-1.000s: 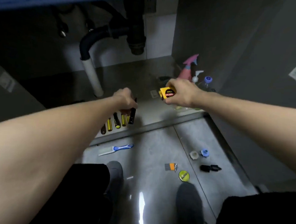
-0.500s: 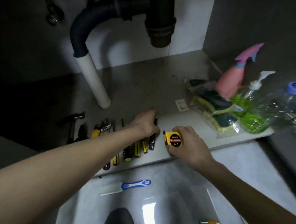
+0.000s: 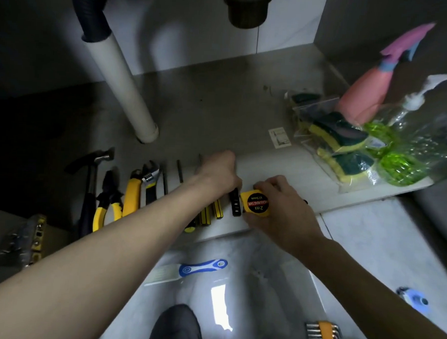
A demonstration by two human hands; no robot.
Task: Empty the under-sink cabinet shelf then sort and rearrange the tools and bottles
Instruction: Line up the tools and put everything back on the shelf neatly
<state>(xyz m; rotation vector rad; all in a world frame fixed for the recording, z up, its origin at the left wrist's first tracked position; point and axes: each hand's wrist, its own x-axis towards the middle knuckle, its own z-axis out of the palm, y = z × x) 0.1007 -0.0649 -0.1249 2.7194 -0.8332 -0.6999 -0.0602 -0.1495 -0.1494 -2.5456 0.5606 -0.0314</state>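
The yellow tape measure [image 3: 258, 202] sits at the front edge of the cabinet shelf [image 3: 220, 109], and everything else can be placed from it. The right hand [image 3: 283, 211] has its fingers curled round the tape measure's case, pressing it down onto the shelf. Touching its left side is a black-handled tool [image 3: 235, 202], which the left hand [image 3: 217, 173] covers from above; whether those fingers grip it I cannot tell. Further left runs the row of screwdrivers [image 3: 209, 216], the adjustable wrench [image 3: 149, 181], the pliers [image 3: 109, 199] and the hammer [image 3: 91, 183]. Well to the right stand the sponge pack [image 3: 337, 141], green soap bottle [image 3: 389, 141] and pink spray bottle [image 3: 363, 93].

This looks like the rearranging step: tools being lined up. Next, release the tape measure square to the row, then fetch the blue-handled scraper [image 3: 186, 269] and hex keys [image 3: 321, 332] from the floor.
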